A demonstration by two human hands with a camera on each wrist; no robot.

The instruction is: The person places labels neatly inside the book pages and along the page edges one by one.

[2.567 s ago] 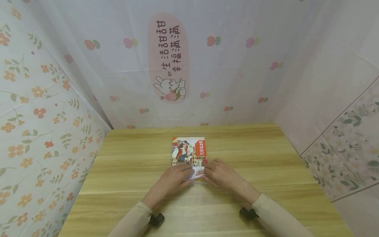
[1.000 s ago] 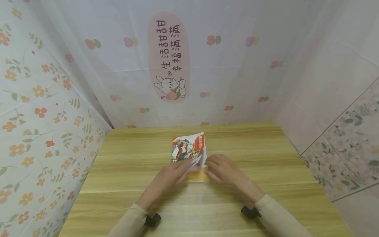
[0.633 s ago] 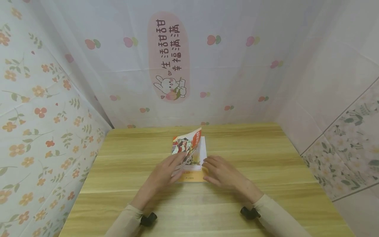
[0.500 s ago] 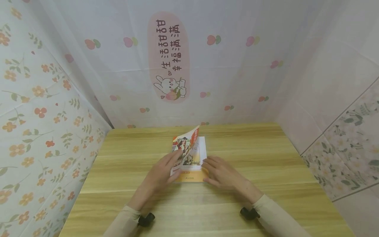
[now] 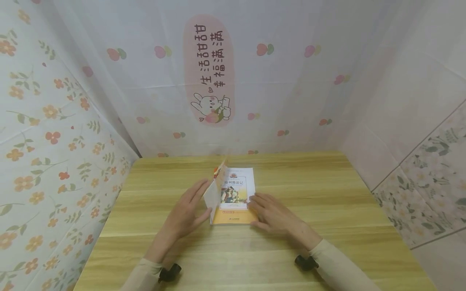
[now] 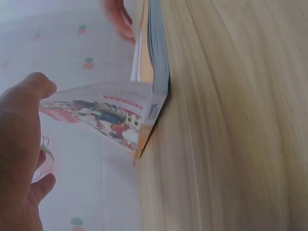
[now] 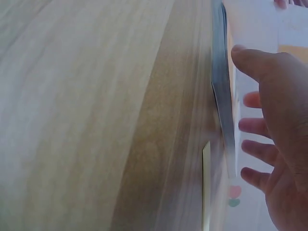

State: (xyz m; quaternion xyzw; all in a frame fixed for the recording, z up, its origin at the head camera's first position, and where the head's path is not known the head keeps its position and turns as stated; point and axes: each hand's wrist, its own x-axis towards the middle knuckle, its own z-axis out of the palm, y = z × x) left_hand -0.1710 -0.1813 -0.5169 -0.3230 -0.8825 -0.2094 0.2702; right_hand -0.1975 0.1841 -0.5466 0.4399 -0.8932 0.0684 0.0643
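Observation:
A paperback book [image 5: 234, 202] lies on the table with its front cover [image 5: 212, 198] swung up to the left, showing a title page with a picture and an orange band. My left hand [image 5: 187, 208] is at the cover's free edge, the thumb tip touching its near corner in the left wrist view, where the cover [image 6: 108, 113] shows its printed outside. Its fingers are loosely extended. My right hand [image 5: 271, 212] rests along the book's right edge, fingers relaxed; in the right wrist view, thumb and fingers of that hand [image 7: 284, 120] lie over the page edge.
The wooden table [image 5: 309, 182] runs back to a white fabric wall [image 5: 284, 89] with fruit prints. A floral curtain [image 5: 54, 141] hangs at the left, a pale panel [image 5: 418, 101] at the right. Each wrist carries a black camera [image 5: 170, 273].
The front cover has lifted from lying flat and turned leftward to nearly upright, uncovering the title page. My left hand has moved left with it; the right hand stays at the book's right edge.

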